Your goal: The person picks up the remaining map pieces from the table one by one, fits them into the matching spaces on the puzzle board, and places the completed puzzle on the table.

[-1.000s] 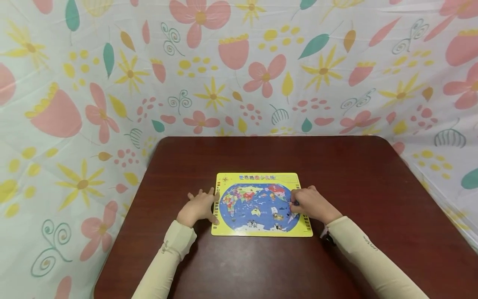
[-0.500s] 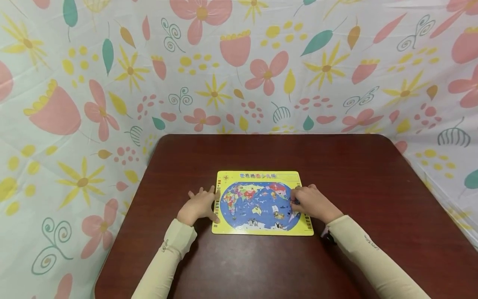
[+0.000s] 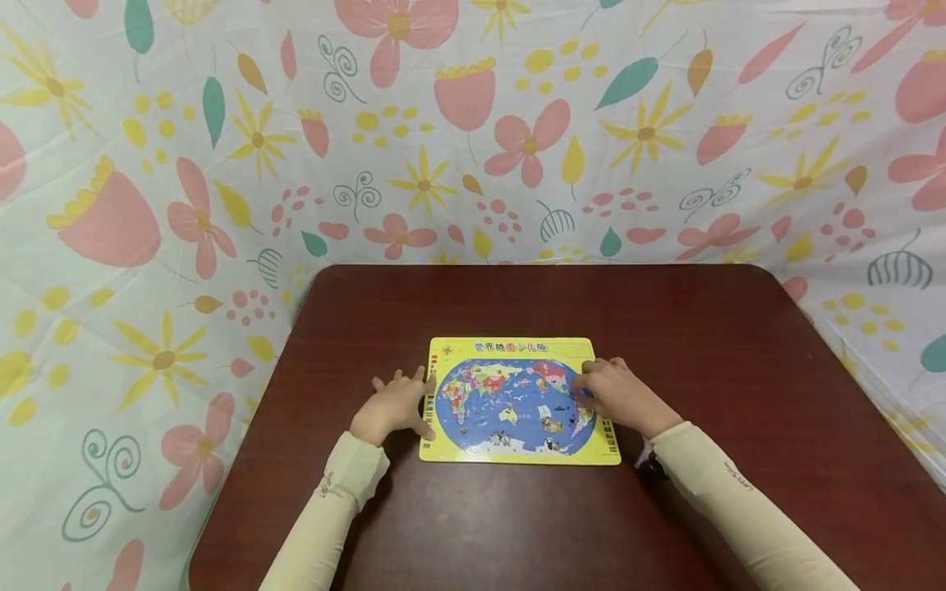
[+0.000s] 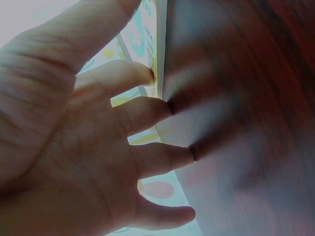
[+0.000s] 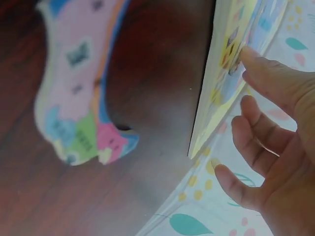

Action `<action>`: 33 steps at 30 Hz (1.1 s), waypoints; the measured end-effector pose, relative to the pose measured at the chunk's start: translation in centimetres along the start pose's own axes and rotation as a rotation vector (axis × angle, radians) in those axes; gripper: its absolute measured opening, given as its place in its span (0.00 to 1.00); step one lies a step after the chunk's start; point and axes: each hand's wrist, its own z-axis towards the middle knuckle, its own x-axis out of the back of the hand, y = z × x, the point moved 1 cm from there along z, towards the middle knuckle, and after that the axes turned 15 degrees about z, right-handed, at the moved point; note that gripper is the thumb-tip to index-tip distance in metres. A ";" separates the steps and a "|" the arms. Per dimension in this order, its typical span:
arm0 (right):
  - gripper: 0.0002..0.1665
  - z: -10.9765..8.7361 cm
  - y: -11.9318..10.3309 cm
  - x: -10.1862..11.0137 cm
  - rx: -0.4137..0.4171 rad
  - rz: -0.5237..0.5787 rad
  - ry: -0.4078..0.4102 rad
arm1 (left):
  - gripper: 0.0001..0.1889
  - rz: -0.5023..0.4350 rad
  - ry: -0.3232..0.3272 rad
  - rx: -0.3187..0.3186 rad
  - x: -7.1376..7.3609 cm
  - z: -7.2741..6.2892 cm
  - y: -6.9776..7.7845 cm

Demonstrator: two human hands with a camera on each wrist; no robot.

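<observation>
Dark wood table (image 3: 702, 369) wide, bare around your hands. Yellow-framed map puzzle (image 3: 510, 400) flat at centre, near you. Your left hand (image 3: 392, 405): fingers spread, flat against puzzle's left edge. Your right hand (image 3: 617, 396) on right edge, fingertips pressing map; pinch unclear.

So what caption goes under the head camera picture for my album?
Two hands rest on a world map puzzle on a dark wooden table.

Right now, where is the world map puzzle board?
In the head view, the world map puzzle board lies mid-table, between the left hand and right hand.
</observation>
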 end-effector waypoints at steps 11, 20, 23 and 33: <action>0.06 0.0 0.5 -0.1 -0.011 0.033 0.000 | 0.51 -0.006 -0.004 0.005 -0.3 0.2 0.1; 0.08 -0.6 0.2 0.1 0.023 -0.014 0.022 | 0.51 0.005 -0.003 0.008 0.0 -0.2 0.1; 0.11 -0.9 0.2 0.1 0.016 -0.032 0.030 | 0.51 0.004 -0.005 0.008 0.1 -0.3 0.1; 0.09 -0.8 0.0 -0.1 0.012 -0.063 0.063 | 0.51 -0.011 -0.020 0.013 0.0 -0.2 0.2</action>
